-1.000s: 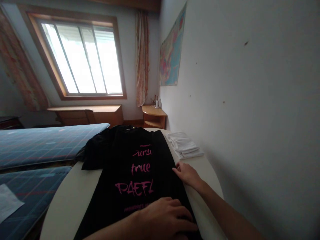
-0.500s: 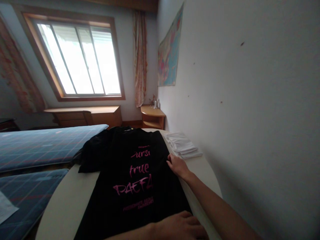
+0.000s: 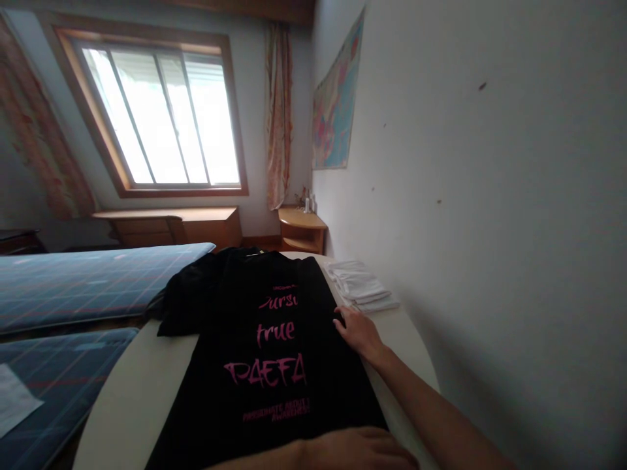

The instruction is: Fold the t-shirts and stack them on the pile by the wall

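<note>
A black T-shirt (image 3: 235,346) with pink lettering lies spread over the round pale table (image 3: 132,378). Its right part is folded over, so the print is cut off along that side. My right hand (image 3: 361,334) is closed at the shirt's right edge, with thumb and fingers pinching the cloth. Low in the frame, my left hand (image 3: 362,450) reaches across to the shirt's lower right edge. Its fingers curl down over the cloth, and the fingertips are hidden by the frame's bottom.
Folded white cloths (image 3: 362,286) lie on the table's far right, near the wall (image 3: 490,261). Blue plaid mattresses (image 3: 98,284) stand to the left, with a white sheet (image 3: 17,398) on the nearer one. A wooden corner stand (image 3: 301,219) and a desk (image 3: 206,225) are farther back.
The shirt's folded right edge has shifted a little to the right, and more of the pink print shows. Both hands have moved slightly right and down; the view has shifted slightly.
</note>
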Motion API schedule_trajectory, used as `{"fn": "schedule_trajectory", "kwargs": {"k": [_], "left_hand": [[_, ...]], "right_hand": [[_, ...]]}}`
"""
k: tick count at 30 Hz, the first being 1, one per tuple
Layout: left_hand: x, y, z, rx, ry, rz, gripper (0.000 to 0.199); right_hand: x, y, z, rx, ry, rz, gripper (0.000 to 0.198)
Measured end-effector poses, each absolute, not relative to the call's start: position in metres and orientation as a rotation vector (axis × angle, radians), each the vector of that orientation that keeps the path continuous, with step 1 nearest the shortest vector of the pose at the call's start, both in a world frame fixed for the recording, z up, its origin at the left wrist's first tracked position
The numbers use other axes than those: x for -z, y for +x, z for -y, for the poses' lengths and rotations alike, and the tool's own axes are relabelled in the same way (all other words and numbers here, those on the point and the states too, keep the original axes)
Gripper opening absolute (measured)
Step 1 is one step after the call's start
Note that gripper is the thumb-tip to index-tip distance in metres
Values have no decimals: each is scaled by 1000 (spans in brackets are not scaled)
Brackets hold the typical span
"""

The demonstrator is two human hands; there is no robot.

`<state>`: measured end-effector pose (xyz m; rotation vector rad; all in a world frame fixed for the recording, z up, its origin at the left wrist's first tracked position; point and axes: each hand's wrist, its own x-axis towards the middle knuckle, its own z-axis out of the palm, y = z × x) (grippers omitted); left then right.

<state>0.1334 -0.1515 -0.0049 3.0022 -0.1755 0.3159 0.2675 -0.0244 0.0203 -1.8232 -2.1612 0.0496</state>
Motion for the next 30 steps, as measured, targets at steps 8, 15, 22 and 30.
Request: {"fn": "schedule_trajectory", "kwargs": {"k": [8,15,22,30], "left_hand": [[13,107,149,-352,3179,1,43],[-17,87,124,-388,2812,-178,22],[-49,-6,23,-1168,2500,-1683,20],[-47,-109,-39,-711,1982,-2601,47]], "right_hand": [[-22,246,34,-151,-1399,2464,49],[-20,224,23,-117,-1462,2406,33],[-23,203,4,-51,-1579,2374,38],[-11,194,-15,-252,-1498,2451,60]]}}
